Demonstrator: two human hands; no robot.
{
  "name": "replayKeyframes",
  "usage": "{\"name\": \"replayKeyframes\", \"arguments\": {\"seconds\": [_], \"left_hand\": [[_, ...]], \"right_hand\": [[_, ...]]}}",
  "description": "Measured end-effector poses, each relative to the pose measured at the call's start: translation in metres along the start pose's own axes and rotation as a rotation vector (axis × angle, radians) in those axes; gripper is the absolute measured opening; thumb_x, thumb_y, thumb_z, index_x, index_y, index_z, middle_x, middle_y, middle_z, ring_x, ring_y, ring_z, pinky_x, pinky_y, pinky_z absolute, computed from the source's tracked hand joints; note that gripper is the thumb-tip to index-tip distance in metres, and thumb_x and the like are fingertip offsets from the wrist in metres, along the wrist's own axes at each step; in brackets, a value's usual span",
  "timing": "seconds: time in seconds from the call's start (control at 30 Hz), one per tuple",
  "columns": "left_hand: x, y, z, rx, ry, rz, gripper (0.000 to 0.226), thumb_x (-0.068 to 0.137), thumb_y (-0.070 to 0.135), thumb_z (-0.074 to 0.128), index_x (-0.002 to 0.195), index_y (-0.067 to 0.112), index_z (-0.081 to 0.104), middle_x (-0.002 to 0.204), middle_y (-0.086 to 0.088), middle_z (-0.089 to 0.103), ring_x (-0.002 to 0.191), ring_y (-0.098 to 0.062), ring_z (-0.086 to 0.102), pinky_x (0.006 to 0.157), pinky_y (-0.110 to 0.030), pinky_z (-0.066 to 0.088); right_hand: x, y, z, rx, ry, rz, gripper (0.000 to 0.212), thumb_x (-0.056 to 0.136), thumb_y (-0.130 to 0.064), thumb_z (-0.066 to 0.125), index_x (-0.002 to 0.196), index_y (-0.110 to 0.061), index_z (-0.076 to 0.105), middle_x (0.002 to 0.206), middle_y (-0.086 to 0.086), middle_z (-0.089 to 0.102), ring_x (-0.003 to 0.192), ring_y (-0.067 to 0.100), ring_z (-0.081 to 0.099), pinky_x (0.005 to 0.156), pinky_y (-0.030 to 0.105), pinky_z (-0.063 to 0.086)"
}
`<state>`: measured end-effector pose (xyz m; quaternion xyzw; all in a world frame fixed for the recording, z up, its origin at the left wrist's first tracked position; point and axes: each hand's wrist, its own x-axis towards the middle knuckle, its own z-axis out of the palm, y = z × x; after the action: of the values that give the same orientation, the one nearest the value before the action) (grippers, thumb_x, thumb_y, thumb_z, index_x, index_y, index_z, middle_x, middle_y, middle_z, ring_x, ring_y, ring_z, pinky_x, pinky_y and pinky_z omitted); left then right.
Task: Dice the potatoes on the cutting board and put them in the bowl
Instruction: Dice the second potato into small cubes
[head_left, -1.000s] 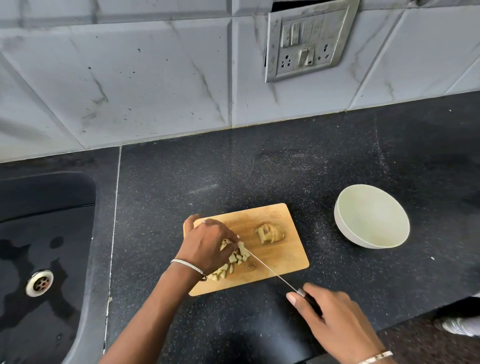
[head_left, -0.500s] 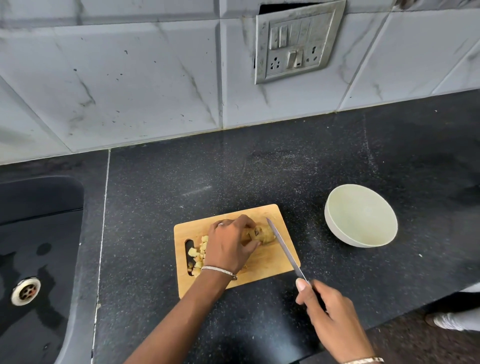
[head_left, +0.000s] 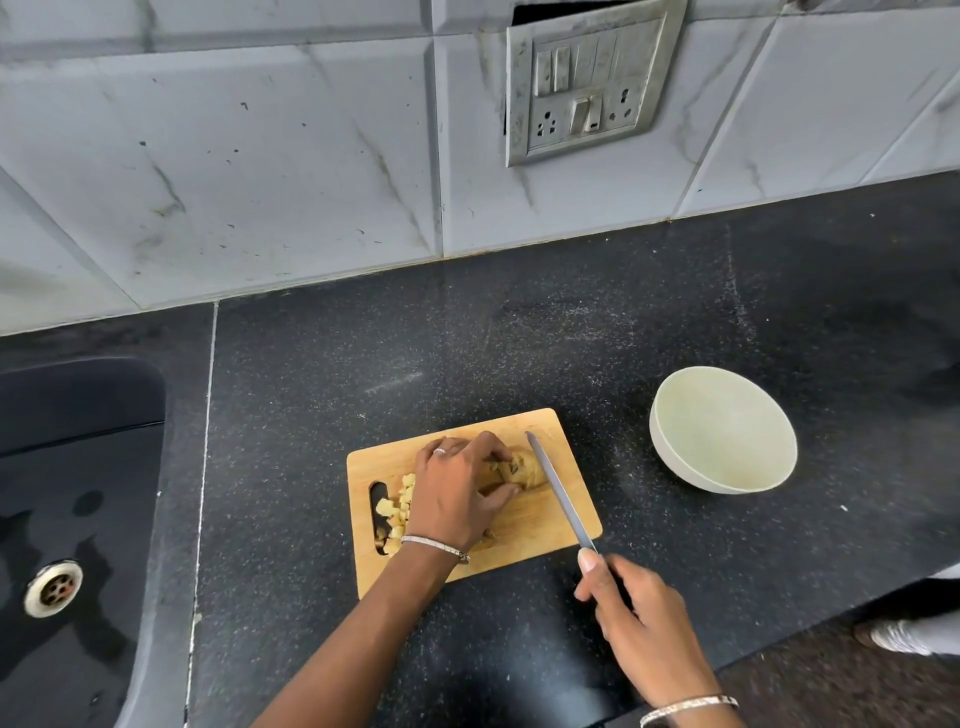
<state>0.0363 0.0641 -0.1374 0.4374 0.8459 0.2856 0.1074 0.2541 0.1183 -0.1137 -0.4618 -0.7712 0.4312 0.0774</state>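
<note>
A small wooden cutting board (head_left: 563, 525) lies on the black counter. On its middle sits a potato piece (head_left: 527, 467), and my left hand (head_left: 457, 493) grips it from the left with curled fingers. Several diced potato cubes (head_left: 397, 512) lie by the board's handle slot, partly hidden by that hand. My right hand (head_left: 641, 618) holds a knife (head_left: 558, 488) by its handle, forefinger along the spine. The blade slants across the board with its edge at the right side of the potato piece. A pale empty bowl (head_left: 722, 428) stands to the right of the board.
A dark sink (head_left: 72, 519) with a metal drain (head_left: 53, 588) fills the left side. A tiled wall with a switch and socket plate (head_left: 584, 78) rises behind the counter. The counter's front edge runs at lower right, with a foot on the floor beyond it.
My left hand left the diced cubes and moved right onto the potato piece. The knife swung from the cubes to the right side of that piece.
</note>
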Motion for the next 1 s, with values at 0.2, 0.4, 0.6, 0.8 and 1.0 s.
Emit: {"name": "replayKeyframes", "arguments": {"seconds": [0.2,0.4,0.6,0.8,1.0], "left_hand": [[0.0,-0.002,-0.001,-0.034,0.016,0.016,0.029,0.07,0.044,0.077,0.09,0.034,0.059,0.086,0.024,0.062,0.093,-0.003,0.054,0.1,-0.033,0.029],[-0.002,-0.004,-0.004,-0.046,0.023,-0.002,0.031,0.069,0.048,0.077,0.088,0.036,0.056,0.085,0.024,0.061,0.091,-0.003,0.054,0.103,-0.035,0.032],[-0.007,-0.012,-0.009,-0.061,0.028,-0.014,0.036,0.067,0.043,0.078,0.089,0.038,0.049,0.083,0.023,0.061,0.088,-0.005,0.056,0.098,-0.04,0.04],[-0.011,-0.02,-0.009,-0.016,0.034,0.028,0.038,0.069,0.042,0.079,0.105,0.038,0.066,0.095,0.019,0.068,0.096,-0.006,0.06,0.093,-0.043,0.046],[-0.014,-0.02,-0.01,0.017,0.035,0.006,0.039,0.067,0.044,0.08,0.102,0.034,0.068,0.098,0.016,0.069,0.096,-0.01,0.061,0.09,-0.041,0.049]], "right_hand": [[0.002,-0.007,0.005,-0.031,-0.047,-0.026,0.048,0.093,-0.06,0.038,0.069,-0.026,0.062,0.056,-0.017,0.06,0.051,0.009,0.058,0.062,0.035,0.05],[0.003,-0.008,0.014,-0.09,-0.068,-0.045,0.046,0.092,-0.062,0.033,0.075,-0.029,0.06,0.062,-0.035,0.058,0.057,0.003,0.059,0.064,0.029,0.05],[0.003,-0.007,0.016,-0.113,-0.054,-0.059,0.046,0.093,-0.062,0.033,0.074,-0.03,0.06,0.067,-0.037,0.057,0.058,0.003,0.059,0.064,0.029,0.049],[0.004,-0.013,0.018,-0.128,-0.06,-0.078,0.047,0.09,-0.065,0.029,0.077,-0.031,0.059,0.07,-0.041,0.056,0.056,0.0,0.056,0.058,0.021,0.041],[0.002,-0.017,0.022,-0.165,-0.059,-0.096,0.049,0.089,-0.065,0.026,0.076,-0.03,0.057,0.068,-0.037,0.057,0.054,0.003,0.052,0.055,0.021,0.038]]}}
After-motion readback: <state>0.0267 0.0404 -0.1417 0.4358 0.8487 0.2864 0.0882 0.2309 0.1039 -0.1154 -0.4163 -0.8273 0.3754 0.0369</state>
